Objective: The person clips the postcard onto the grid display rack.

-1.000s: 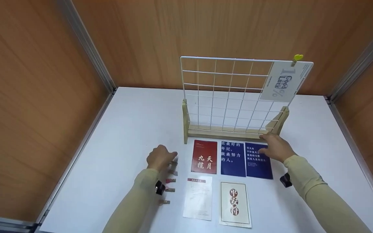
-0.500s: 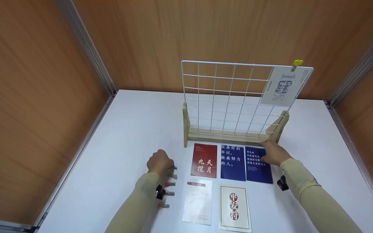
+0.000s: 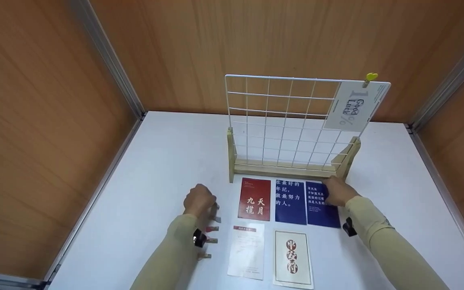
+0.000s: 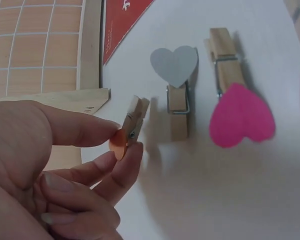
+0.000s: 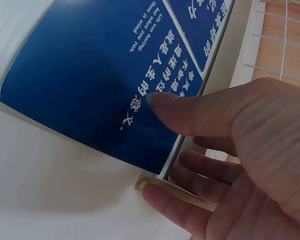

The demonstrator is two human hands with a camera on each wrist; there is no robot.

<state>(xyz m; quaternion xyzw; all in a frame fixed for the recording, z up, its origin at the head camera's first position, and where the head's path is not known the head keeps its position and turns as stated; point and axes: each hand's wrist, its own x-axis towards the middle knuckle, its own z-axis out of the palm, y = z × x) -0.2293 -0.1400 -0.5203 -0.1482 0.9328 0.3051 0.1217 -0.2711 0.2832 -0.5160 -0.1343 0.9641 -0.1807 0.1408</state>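
Observation:
In the left wrist view, my left hand [image 4: 65, 175] pinches a small wooden clothespin [image 4: 132, 120] with an orange heart between thumb and fingertips, just off the table. Beside it lie clothespins with a grey heart [image 4: 175, 65] and a bright pink heart [image 4: 242, 117]. My right hand [image 5: 230, 145] is at a dark blue card [image 5: 85, 75] with white writing. Its thumb reaches over the card's face, and the other fingers are loosely bent by its edge, near the wooden base. The card lies on the table; whether the fingers are under it cannot be seen.
A white wire grid [image 3: 282, 121] stands in a wooden base [image 3: 280, 168]. A yellow-heart clothespin [image 3: 371, 77] clips a "Good Luck" card [image 3: 353, 106] at its top right. A red card [image 3: 255, 199], another blue card [image 3: 291, 211] and two pale cards [image 3: 246, 251] [image 3: 292, 257] lie in front.
My left hand has closed its fingers on the orange-heart clothespin and shifted slightly. The right hand has moved slightly nearer the right blue card, its thumb now over it. The head view has tilted a little.

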